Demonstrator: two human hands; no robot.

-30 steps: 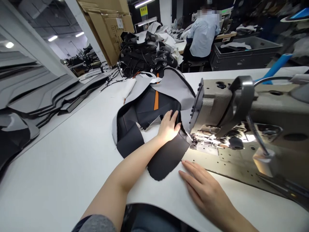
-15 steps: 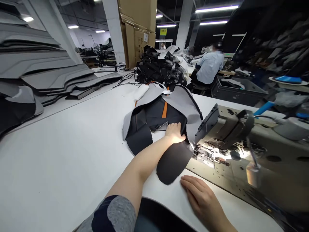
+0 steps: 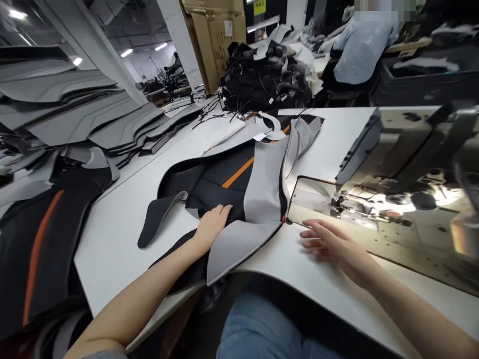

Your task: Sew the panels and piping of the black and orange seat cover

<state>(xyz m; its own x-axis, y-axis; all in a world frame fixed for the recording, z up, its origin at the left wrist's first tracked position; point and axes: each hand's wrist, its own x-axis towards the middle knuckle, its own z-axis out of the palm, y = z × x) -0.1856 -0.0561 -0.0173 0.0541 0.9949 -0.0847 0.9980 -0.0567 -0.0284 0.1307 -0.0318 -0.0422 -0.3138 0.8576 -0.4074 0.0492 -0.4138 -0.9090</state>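
Note:
A black and grey seat cover (image 3: 265,184) with an orange stripe lies spread over the white table, left of the sewing machine (image 3: 404,199). My left hand (image 3: 214,222) is closed on the black fabric near the cover's front part; its fingertips press together there and the thumb is hidden. One grey flap (image 3: 239,244) reaches over the table's front edge, and a narrow black flap (image 3: 159,219) sticks out to the left. My right hand (image 3: 329,244) is open and holds nothing, fingers apart, beside the machine's bed plate (image 3: 318,209).
Grey panels (image 3: 75,109) are stacked at the left, above another black cover with an orange stripe (image 3: 41,249). A heap of black pieces (image 3: 262,75) and a cardboard box (image 3: 217,40) stand behind. Further back sits a person in a light blue shirt (image 3: 364,50).
The seat cover has come away from the machine, leftward and toward me, with my left hand on it. My right hand has lifted and spread its fingers. The view has tilted down.

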